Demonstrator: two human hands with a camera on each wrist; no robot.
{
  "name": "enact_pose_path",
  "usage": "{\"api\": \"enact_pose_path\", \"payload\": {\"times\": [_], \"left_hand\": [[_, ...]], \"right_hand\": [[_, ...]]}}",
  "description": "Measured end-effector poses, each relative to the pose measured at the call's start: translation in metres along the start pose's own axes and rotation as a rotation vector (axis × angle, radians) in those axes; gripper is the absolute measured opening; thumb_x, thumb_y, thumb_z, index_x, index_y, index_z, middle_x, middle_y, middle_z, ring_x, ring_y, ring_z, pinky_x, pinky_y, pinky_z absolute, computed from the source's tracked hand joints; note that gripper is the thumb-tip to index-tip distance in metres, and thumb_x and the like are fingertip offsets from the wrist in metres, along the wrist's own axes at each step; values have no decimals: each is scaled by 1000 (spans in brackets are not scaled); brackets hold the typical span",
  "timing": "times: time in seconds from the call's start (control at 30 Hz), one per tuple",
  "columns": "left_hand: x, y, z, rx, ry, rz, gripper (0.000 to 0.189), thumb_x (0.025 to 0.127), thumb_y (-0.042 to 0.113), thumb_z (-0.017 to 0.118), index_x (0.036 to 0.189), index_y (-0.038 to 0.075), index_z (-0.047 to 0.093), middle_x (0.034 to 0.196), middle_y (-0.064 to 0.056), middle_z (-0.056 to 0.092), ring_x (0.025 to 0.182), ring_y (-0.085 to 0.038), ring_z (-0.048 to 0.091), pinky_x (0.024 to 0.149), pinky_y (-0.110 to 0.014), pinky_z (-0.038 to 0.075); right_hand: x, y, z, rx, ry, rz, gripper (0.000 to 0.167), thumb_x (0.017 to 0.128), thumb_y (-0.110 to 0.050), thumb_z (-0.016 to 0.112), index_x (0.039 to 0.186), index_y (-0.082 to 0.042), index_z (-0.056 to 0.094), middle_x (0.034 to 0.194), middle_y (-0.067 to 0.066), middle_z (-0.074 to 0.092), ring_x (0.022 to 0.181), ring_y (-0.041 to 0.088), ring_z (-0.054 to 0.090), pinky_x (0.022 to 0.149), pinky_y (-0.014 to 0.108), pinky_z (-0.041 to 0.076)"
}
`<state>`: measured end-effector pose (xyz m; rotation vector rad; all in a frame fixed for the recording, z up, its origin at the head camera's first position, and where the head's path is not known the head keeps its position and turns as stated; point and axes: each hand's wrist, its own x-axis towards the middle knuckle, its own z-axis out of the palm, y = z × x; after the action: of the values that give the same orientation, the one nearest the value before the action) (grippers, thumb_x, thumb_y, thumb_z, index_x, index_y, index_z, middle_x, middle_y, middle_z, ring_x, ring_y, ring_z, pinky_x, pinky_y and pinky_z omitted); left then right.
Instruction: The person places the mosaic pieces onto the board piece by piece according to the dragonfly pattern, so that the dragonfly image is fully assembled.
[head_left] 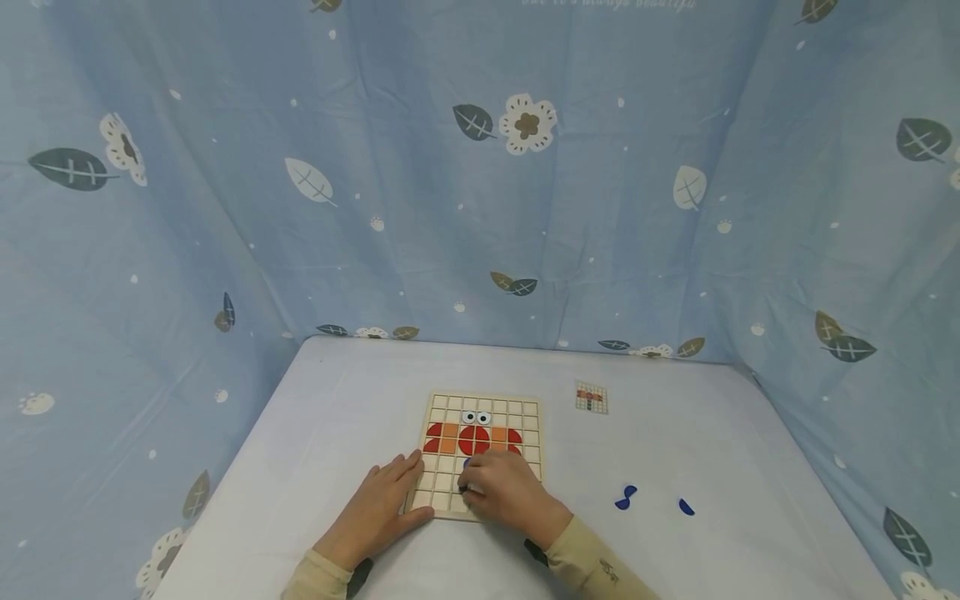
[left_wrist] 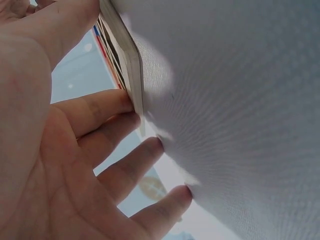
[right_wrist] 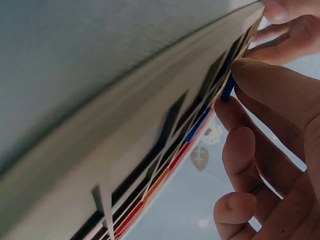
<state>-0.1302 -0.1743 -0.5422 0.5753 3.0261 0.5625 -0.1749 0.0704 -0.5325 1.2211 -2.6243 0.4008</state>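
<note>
A wooden grid board (head_left: 533,407) lies on the white table. Set in its cells are two eye tiles (head_left: 476,417), a red disc of quarter pieces (head_left: 468,440), orange squares (head_left: 450,431) and red pieces at both sides. My left hand (head_left: 378,508) rests at the board's lower left corner, fingers extended, fingertips and thumb against its edges. Over the lower middle of the grid, my right hand (head_left: 510,492) pinches a small blue piece (right_wrist: 228,89) between thumb and index finger. Another blue piece (right_wrist: 199,125) sits in the grid just below the red disc.
Two blue half-round pieces (head_left: 626,497) lie touching on the table right of the board, and a single one (head_left: 686,507) lies farther right. A small picture card (head_left: 592,397) with a grid pattern is behind them. Blue patterned curtains (head_left: 420,217) enclose the table's back and sides.
</note>
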Motion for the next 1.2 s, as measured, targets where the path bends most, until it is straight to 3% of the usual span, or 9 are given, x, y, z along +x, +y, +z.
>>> {"api": "enact_pose_path", "payload": {"times": [0.3,0.53,1.2], "left_hand": [[0,1,-1,-9,-5,-7,76,90,50,72,144,-1,54,152,-14,49,139,-39,45,110,-63,38],[0,2,-2,0,-7,-7,76,91,51,71,144,-1,54,152,-14,49,139,-39,45,110,-63,38],[1,-2,1,-14,5,10,76,91,51,72,144,-1,55,152,-13,49,139,-38,45,110,-63,38]], "right_hand": [[4,0,3,-31,-41,15,6,84,-26,82,90,-26,81,91,-14,71,83,4,65,76,26,56],[6,0,2,-30,-23,-4,6,83,-23,80,86,-27,82,87,-14,70,78,3,64,71,24,55],[9,2,1,-6,-36,6,8,84,-23,82,90,-28,83,89,-13,70,82,4,65,73,24,56]]}}
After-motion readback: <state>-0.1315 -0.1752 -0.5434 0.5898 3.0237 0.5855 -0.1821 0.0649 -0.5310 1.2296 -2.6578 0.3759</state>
